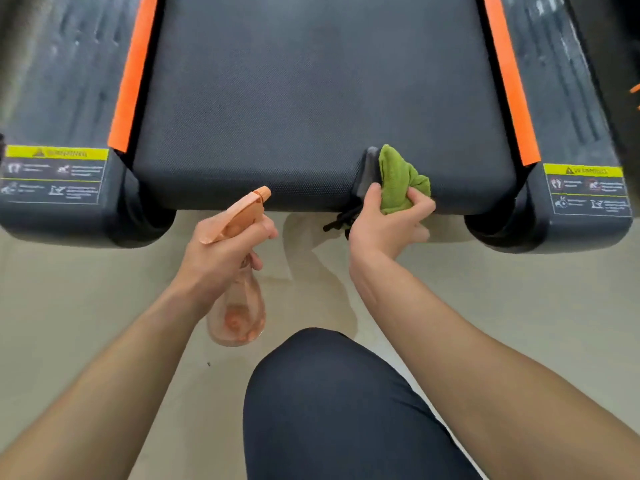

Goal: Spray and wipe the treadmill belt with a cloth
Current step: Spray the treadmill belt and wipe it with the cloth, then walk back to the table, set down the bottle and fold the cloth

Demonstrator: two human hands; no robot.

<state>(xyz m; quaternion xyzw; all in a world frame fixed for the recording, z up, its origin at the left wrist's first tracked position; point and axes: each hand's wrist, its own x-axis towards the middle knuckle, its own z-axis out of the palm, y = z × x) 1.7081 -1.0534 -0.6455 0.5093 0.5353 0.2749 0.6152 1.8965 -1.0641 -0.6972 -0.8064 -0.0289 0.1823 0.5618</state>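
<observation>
At the rear end of the treadmill, the dark textured belt (311, 98) fills the upper middle of the view, its long axis running straight away from the person. An orange strip (133, 71) borders each long edge, with a black side rail (65, 81) outside each strip. Each rail end cap carries a yellow-headed label (55, 174); the right one reads "WARNING" beside a triangle symbol, while the smaller print and pictograms on both are too blurred to read. The floor (86, 306) below is pale. A knee (339, 403) in dark fabric rises at bottom centre.

The left hand (221, 251) is closed round the neck of a clear orange-tinted bottle (237, 306), held off the floor just short of the belt's rear edge. The bottle hangs base-down towards the person; its orange nozzle (261, 194) points up and away, towards the belt.

The right hand (388, 220) pinches a bunched green cloth (398, 181) between thumb and fingers, pressing it against the belt's rear edge, right of centre.
</observation>
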